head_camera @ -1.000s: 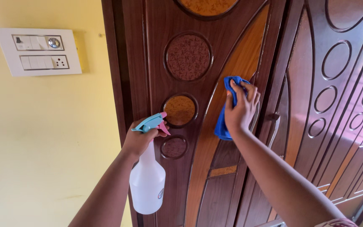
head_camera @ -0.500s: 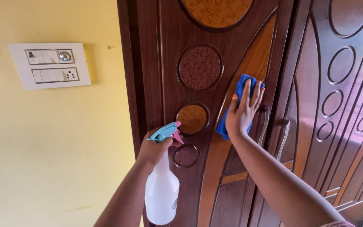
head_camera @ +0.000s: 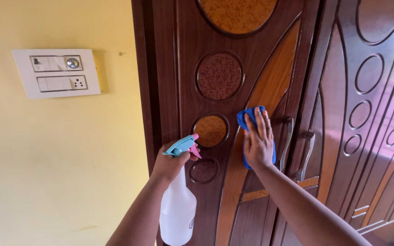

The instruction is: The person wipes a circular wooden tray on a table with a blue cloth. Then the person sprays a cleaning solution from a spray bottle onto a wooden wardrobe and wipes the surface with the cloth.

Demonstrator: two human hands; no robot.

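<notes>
Both hands are raised in front of a carved wooden door. Closest to the camera, the left hand (head_camera: 172,161) is closed around the neck of a white spray bottle (head_camera: 177,212), whose translucent body hangs down below the fist along the forearm. The bottle's light blue spray head with its pink trigger (head_camera: 183,146) sticks out above the knuckles and points toward the door; whether a finger rests on the trigger cannot be told.

The right hand (head_camera: 258,143) lies flat, fingers stretched out and close together, palm pressing a blue cloth (head_camera: 250,115) against the door. The cloth shows above the fingertips and along the right edge of the palm; the rest is covered by the hand. It sits on the dark brown door (head_camera: 183,77) where a lighter orange-brown curved band (head_camera: 274,75) sweeps upward, just left of a long metal door handle (head_camera: 287,141). A second handle (head_camera: 306,152) stands just beside the first, on the neighbouring door leaf (head_camera: 375,105), which bears raised oval rings.

Left of the cloth, round inlaid discs (head_camera: 219,76) run up the door panel, speckled brown and orange. Farther left, a yellow wall (head_camera: 60,159) carries a white switch plate (head_camera: 55,73) with switches, a socket and a round knob.
</notes>
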